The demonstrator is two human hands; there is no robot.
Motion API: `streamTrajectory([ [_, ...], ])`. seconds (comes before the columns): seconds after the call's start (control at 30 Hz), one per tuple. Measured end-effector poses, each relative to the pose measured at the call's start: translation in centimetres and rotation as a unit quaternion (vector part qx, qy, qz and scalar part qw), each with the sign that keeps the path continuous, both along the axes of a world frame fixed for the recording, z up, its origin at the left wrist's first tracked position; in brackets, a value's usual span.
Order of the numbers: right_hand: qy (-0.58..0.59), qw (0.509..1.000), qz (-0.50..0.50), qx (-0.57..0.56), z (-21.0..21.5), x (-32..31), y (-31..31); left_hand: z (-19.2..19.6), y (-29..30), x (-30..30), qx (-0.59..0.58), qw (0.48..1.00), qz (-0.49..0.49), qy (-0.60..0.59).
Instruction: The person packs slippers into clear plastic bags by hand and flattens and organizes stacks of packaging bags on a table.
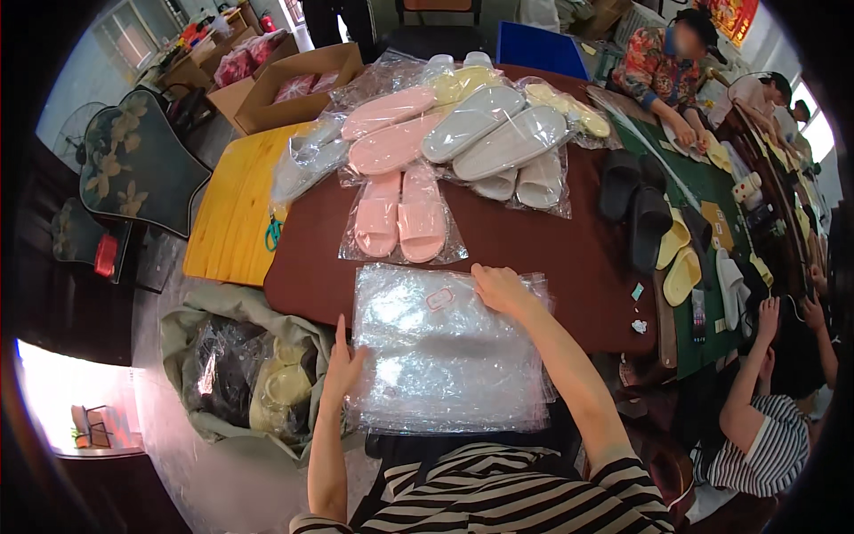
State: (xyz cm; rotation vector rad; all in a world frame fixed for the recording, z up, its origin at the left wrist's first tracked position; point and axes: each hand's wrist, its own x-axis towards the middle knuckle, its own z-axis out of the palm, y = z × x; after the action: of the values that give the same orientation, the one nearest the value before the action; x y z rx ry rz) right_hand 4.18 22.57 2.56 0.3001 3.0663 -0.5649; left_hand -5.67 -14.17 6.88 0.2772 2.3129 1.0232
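A thick stack of clear plastic bags [436, 356] lies at the table's near edge, overhanging toward my lap; a small red-outlined label shows on the top one. My right hand [500, 290] is at the far edge of the stack, its fingers bent and closed on the plastic. Beside the stack's left edge, my left hand [342, 363] is open, index finger stretched out and thumb apart. Just beyond the bags sits a bagged pair of pink slippers [398, 218]. Farther back, bagged grey slippers [509, 142] and more pink slippers [391, 142] are piled up.
A cloth sack [182, 378] of bagged slippers stands at left below a yellow wooden table [236, 205] and green-handled scissors [273, 234]. Black slippers [649, 227] and yellow slippers [682, 274] lie at right. Co-workers sit along a green table [703, 343]. A cardboard box [258, 98] is behind.
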Motion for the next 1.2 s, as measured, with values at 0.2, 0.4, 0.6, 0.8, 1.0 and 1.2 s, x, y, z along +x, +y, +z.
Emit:
streamTrajectory([
  [0.2,0.047,0.997,0.014,0.063,0.0,1.0,-0.1,0.9,-1.0,3.6,0.029,0.999,-0.011,-0.035],
  [0.4,0.018,0.997,0.015,0.075,0.9,1.4,-1.7,-2.7,-2.5,4.7,0.285,0.958,0.036,0.004],
  [0.6,0.092,0.990,0.024,0.105,-0.7,1.8,-2.0,2.1,-2.1,5.4,0.090,0.994,-0.039,0.037],
  [0.8,0.107,0.988,0.052,0.100,-0.6,2.0,-1.5,2.4,-2.3,3.3,0.144,0.975,-0.101,0.135],
  [1.0,0.118,0.982,0.077,0.125,-0.2,3.5,-0.2,-3.2,-3.2,1.8,-0.272,0.868,-0.265,0.320],
  [1.2,0.089,0.987,0.105,0.085,1.1,2.5,-0.7,4.2,1.5,1.6,-0.085,0.900,-0.200,0.377],
])
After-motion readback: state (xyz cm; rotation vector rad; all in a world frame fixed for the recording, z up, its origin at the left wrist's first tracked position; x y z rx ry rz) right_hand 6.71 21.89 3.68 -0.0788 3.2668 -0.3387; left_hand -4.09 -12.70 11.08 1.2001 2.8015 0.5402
